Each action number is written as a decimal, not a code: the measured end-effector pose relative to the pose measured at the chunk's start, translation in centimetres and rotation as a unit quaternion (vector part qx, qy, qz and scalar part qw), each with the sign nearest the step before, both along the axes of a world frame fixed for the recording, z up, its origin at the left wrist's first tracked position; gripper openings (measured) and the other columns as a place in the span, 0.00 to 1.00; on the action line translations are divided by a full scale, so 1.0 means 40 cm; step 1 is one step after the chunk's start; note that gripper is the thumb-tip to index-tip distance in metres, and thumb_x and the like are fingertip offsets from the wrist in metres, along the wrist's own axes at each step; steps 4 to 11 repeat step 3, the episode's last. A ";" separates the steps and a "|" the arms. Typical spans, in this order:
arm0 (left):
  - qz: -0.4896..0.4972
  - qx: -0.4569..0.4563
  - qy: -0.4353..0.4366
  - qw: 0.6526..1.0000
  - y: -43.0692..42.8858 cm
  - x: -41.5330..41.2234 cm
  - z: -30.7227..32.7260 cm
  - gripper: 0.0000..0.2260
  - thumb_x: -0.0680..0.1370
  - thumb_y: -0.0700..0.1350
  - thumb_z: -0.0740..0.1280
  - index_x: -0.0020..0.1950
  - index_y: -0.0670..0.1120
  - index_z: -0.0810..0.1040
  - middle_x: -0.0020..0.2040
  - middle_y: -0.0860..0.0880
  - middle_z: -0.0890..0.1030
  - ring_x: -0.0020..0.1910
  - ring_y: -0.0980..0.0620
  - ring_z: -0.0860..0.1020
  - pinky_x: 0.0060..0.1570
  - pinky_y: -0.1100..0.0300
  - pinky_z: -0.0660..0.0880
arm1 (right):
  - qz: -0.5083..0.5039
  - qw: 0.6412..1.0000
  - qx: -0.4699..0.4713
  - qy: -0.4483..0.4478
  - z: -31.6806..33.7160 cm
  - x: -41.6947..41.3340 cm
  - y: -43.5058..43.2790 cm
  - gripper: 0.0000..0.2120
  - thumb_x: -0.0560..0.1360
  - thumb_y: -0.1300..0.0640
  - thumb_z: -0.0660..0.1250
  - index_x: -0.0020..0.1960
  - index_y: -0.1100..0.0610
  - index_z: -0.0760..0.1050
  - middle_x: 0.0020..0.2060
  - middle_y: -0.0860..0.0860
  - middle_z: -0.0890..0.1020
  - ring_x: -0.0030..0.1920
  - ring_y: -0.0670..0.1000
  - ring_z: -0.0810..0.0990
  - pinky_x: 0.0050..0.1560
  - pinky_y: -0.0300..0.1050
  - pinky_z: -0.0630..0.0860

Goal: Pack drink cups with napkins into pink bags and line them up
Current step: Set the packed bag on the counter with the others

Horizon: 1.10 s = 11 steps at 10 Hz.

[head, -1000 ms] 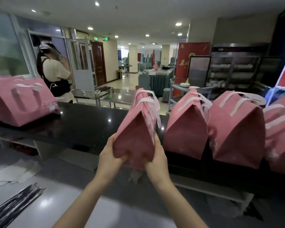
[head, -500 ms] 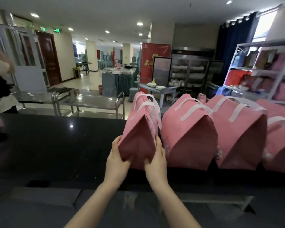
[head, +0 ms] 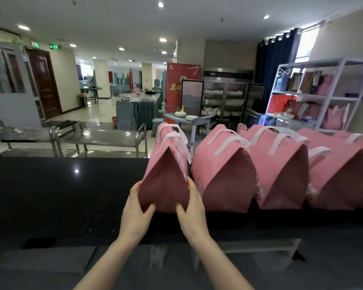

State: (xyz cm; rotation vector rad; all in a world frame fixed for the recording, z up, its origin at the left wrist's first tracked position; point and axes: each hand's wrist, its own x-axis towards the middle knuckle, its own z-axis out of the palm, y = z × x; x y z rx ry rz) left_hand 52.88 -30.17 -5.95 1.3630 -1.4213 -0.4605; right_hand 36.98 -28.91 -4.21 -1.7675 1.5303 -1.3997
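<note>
Left hand (head: 135,212) and right hand (head: 192,208) clasp near end of pink bag (head: 166,174), upright on black desk (head: 61,189), leftmost in bag row (head: 281,170). Contents hidden; rightmost bag cut off.

A glossy black counter (head: 61,191) carries a row of pink bags (head: 224,172).

Both forearms are bare to the frame's edge — no sleeves, and the left hand (head: 135,214) and right hand (head: 194,212) wear nothing.
</note>
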 end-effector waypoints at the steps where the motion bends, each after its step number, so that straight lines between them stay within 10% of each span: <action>1: 0.049 -0.009 -0.010 0.999 0.040 -0.021 0.016 0.33 0.73 0.41 0.73 0.73 0.53 0.61 0.65 0.47 0.73 0.61 0.51 0.74 0.60 0.54 0.72 | 0.045 0.999 -0.010 0.006 0.022 -0.045 0.039 0.35 0.74 0.64 0.66 0.75 0.44 0.59 0.65 0.40 0.67 0.62 0.32 0.64 0.61 0.19 0.56; 2: 0.100 -0.042 -0.001 0.994 0.080 -0.069 0.031 0.31 0.73 0.39 0.72 0.72 0.52 0.63 0.66 0.46 0.72 0.61 0.49 0.73 0.59 0.55 0.70 | 0.104 0.994 -0.018 0.021 0.036 -0.114 0.077 0.32 0.74 0.61 0.67 0.73 0.43 0.61 0.65 0.40 0.68 0.64 0.37 0.68 0.67 0.32 0.64; 11: 0.139 -0.082 -0.012 0.987 0.135 -0.152 0.052 0.29 0.73 0.38 0.72 0.70 0.50 0.65 0.66 0.44 0.70 0.62 0.45 0.73 0.62 0.52 0.70 | 0.133 0.990 -0.022 0.049 0.041 -0.221 0.127 0.30 0.75 0.59 0.67 0.72 0.40 0.62 0.64 0.37 0.68 0.64 0.34 0.67 0.66 0.30 0.63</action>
